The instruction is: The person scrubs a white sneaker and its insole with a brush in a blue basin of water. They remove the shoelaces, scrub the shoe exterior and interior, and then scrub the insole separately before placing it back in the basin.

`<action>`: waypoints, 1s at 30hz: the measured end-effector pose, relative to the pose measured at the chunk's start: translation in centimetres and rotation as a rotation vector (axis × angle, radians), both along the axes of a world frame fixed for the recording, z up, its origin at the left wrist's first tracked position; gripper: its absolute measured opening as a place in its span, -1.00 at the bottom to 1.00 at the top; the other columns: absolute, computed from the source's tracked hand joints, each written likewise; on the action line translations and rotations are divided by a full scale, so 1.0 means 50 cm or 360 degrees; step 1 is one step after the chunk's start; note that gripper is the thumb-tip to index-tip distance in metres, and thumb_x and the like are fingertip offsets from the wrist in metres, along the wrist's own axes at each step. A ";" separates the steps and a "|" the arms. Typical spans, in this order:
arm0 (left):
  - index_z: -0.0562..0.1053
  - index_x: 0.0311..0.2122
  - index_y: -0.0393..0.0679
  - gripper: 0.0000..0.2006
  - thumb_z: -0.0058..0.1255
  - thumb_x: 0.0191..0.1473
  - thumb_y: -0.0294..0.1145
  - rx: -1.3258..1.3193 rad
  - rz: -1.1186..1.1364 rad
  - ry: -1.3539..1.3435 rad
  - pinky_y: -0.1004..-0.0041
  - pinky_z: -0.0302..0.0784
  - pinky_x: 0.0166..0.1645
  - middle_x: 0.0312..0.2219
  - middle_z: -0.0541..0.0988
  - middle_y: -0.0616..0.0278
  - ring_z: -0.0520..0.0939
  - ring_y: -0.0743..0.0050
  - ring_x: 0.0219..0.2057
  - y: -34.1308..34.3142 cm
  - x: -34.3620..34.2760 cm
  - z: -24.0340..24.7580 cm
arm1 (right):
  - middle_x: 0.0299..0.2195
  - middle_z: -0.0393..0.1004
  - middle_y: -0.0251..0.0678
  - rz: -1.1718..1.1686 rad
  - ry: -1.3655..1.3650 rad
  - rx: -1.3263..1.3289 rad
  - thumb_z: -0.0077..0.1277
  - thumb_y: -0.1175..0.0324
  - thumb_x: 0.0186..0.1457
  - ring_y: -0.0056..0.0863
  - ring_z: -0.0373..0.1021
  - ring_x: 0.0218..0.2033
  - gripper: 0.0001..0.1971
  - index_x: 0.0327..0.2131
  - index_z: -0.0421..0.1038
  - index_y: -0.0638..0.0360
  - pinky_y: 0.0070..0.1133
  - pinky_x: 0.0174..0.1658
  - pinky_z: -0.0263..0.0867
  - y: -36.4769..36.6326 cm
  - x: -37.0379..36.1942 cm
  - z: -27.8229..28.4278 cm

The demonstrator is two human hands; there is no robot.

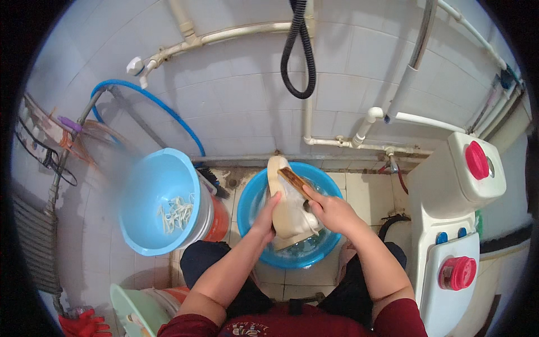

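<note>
A white shoe with a beige sole (279,196) is held upright and slightly tilted over a blue basin (300,260) of water. My left hand (268,218) is closed round the shoe's left side, its thumb against the sole. In my right hand (332,213) is a wooden-handled brush (293,181), slanting up and left across the shoe's upper part. Its bristles are hidden from here. The right fingers are wrapped round the brush's lower end. Some white material of the shoe shows below the right hand, above the water.
To the left, a light blue basin (150,182) holding white shoelaces (177,213) rests on a bucket (219,219). A pale green tub (128,312) stands nearer me. Right is a white twin-tub-like appliance (432,191) bearing red-lidded jars (457,273). A black hose (284,62) hangs ahead.
</note>
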State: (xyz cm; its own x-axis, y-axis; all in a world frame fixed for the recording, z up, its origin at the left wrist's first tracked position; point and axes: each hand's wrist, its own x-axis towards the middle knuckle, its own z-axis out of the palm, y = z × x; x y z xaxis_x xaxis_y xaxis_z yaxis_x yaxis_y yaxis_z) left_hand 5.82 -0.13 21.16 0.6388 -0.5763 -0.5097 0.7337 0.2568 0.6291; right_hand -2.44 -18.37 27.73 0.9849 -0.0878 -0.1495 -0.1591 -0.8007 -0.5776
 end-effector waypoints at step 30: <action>0.29 0.05 -0.16 -0.52 -0.34 0.17 -0.03 -0.1307 0.0216 0.0462 0.09 0.38 0.04 -0.07 0.40 -0.04 0.47 0.01 -0.09 0.012 0.039 0.063 | -0.42 0.34 -0.24 0.0270 -0.0806 -0.0392 0.03 0.32 -0.02 -0.26 0.37 -0.58 -0.43 0.13 0.23 -0.19 -0.38 -0.56 0.32 0.076 -0.081 -0.026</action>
